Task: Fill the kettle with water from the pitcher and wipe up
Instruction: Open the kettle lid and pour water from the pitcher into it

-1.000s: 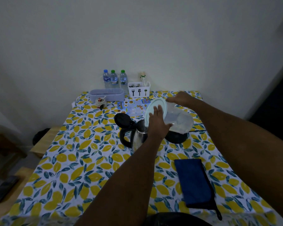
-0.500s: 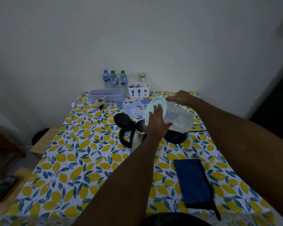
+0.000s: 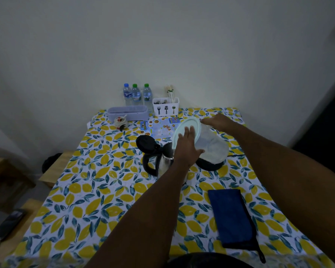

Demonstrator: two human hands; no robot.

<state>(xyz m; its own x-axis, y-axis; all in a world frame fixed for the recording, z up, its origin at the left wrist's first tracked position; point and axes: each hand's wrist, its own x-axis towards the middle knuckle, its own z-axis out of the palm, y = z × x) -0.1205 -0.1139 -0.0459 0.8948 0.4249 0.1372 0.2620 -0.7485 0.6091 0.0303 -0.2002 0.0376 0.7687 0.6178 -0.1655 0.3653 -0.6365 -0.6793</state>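
Observation:
A clear plastic pitcher (image 3: 211, 146) with a pale lid (image 3: 188, 128) is tipped on its side over the steel kettle (image 3: 165, 163). The kettle's black lid (image 3: 145, 143) stands flipped up, and its black handle points left. My left hand (image 3: 186, 147) presses flat on the pitcher's lid, fingers spread. My right hand (image 3: 218, 121) grips the pitcher's far end. The pitcher hovers above the kettle's black base (image 3: 211, 165). A folded blue cloth (image 3: 233, 217) lies on the lemon-print tablecloth (image 3: 97, 190) at the near right.
Three water bottles (image 3: 136, 94), a white cutlery holder (image 3: 165, 108), a lilac box (image 3: 128, 113) and a small jar (image 3: 121, 121) stand at the table's back edge. A printed leaflet (image 3: 159, 128) lies behind the kettle. Wooden benches (image 3: 12, 215) stand left.
The pitcher has tilted a little further over the kettle. My left hand's fingers have spread across the lid. Both arms have barely shifted.

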